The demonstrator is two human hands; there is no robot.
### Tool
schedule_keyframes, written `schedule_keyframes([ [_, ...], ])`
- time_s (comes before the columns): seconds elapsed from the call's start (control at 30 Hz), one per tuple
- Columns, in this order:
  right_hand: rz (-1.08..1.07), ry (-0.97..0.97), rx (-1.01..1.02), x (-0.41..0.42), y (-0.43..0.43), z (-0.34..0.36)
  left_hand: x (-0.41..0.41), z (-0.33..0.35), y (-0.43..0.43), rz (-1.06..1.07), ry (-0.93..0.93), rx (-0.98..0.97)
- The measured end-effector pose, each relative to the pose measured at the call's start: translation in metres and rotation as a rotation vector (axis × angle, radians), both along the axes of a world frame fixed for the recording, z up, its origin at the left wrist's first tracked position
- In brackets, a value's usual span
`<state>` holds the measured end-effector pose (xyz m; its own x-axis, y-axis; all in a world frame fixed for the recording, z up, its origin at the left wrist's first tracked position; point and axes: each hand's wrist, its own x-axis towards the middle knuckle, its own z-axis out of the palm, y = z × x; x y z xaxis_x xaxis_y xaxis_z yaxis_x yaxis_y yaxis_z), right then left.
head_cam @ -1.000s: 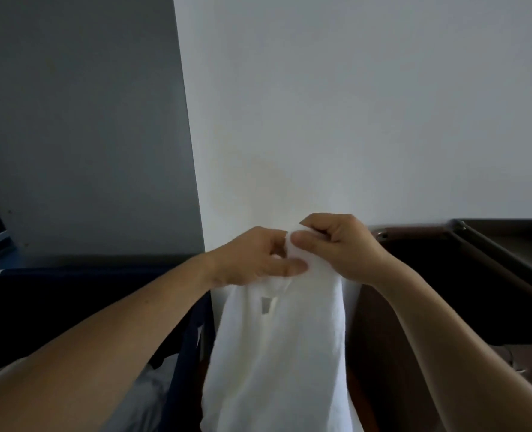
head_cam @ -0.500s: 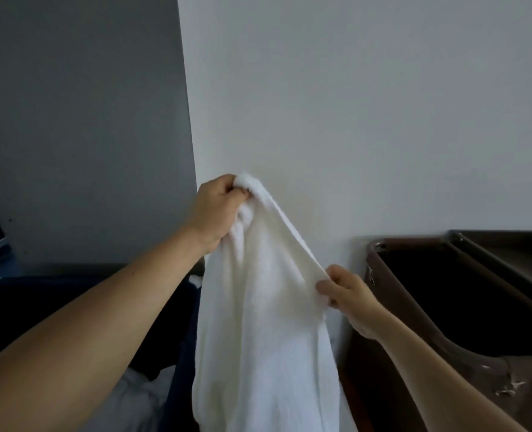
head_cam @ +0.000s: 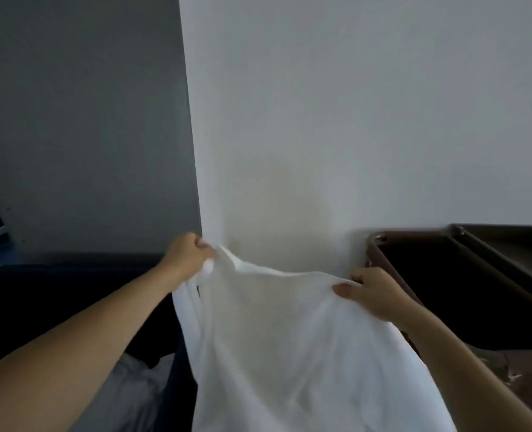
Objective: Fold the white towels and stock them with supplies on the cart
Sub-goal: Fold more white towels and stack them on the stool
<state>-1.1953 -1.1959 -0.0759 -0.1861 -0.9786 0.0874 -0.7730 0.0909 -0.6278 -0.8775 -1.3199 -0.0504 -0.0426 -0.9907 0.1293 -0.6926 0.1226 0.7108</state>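
While both hands pinch it, white towel (head_cam: 289,338) hangs spread.

White towel (head_cam: 289,338) hangs spread wide, seemingly unfolded, top edge raised.

- Left hand (head_cam: 187,257): raised ahead, fist closed, knuckles up, pinching the towel (head_cam: 289,338) at its top left corner.
- Left forearm: bare, runs from the lower left frame edge up and right to the wrist.
- Right hand (head_cam: 372,296): slightly lower than the left, thumb on top and pointing left, fingers curled under, clamped on the towel's top right edge.
- Right forearm: bare, enters from the lower right corner.
- Hands well apart, roughly level.
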Motion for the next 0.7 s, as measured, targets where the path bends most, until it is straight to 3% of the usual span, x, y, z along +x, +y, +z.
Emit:
schedule_keyframes([
  [0.07,0.040,-0.045,-0.077,0.015,-0.004,-0.006,-0.017,-0.018,0.020,-0.267,0.009,0.154],
  [0.17,0.171,-0.080,-0.039,0.044,-0.007,-0.002,-0.052,-0.024,0.047,-0.653,0.066,0.308],
  [0.3,0.219,-0.179,-0.048,0.051,-0.002,-0.004,-0.075,-0.022,0.063,-0.846,-0.126,0.266],
  [0.37,0.220,-0.196,-0.022,0.047,0.000,-0.013,-0.075,-0.022,0.059,-0.807,-0.129,0.143],
  [0.6,-0.132,-0.280,0.083,0.007,0.008,-0.100,-0.050,0.003,0.018,-0.384,0.374,0.018],
  [0.7,-0.240,-0.246,0.096,-0.001,0.007,-0.116,-0.045,-0.007,0.006,-0.262,0.320,0.073],
])
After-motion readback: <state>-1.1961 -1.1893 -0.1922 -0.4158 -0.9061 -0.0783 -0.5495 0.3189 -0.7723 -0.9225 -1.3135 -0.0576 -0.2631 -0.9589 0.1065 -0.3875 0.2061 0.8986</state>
